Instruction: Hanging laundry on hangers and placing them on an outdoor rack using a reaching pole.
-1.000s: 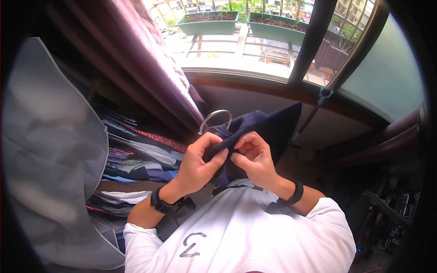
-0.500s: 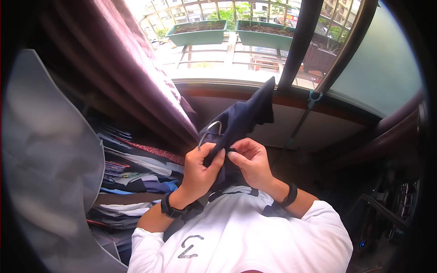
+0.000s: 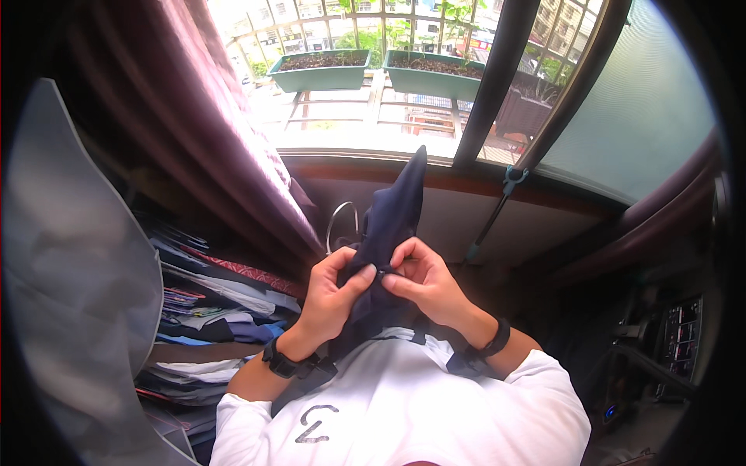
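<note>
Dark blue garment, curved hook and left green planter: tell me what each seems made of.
Dark blue garment: probably fabric, matte, from its soft folds. Curved hook: likely metal, shiny; thin and bright. Left green planter: perhaps plastic, smooth, with even colour; painted metal is possible.

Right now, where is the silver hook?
In the head view, the silver hook shows left of centre, just above the left hand, between the purple curtain and the dark blue cloth.
</note>
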Action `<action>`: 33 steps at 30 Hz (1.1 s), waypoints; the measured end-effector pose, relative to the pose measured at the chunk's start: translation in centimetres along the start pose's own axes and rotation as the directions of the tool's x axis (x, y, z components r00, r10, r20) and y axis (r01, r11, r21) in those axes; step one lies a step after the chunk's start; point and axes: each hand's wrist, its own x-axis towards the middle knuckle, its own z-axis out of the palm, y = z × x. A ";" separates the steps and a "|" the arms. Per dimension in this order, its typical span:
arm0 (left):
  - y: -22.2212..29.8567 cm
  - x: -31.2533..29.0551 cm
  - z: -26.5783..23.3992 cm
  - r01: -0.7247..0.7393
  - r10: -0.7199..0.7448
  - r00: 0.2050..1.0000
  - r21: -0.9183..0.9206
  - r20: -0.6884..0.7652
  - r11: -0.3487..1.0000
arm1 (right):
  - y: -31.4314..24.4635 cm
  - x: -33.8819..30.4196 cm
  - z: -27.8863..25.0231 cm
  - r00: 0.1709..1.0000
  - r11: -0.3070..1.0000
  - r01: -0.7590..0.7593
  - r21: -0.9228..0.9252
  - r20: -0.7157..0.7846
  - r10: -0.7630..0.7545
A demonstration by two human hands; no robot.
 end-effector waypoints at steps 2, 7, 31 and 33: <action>1.1 0.1 -0.7 -0.222 0.213 0.974 0.444 0.071 0.868 | -1.1 -0.3 -1.2 0.998 0.925 -0.035 -0.378 0.032 0.051; 4.4 -0.3 -1.6 -0.524 0.428 0.832 0.749 0.352 0.404 | -5.7 -0.5 -4.0 0.777 0.187 0.222 -0.957 0.058 -0.627; 5.0 2.7 -3.9 -0.442 0.674 0.736 0.803 0.070 0.400 | -7.8 3.2 0.4 0.894 0.269 0.362 -0.893 0.252 -0.370; 3.9 2.3 -5.0 -0.427 0.599 0.789 0.821 0.133 0.380 | -8.4 2.2 0.5 0.922 0.261 0.310 -0.914 0.223 -0.315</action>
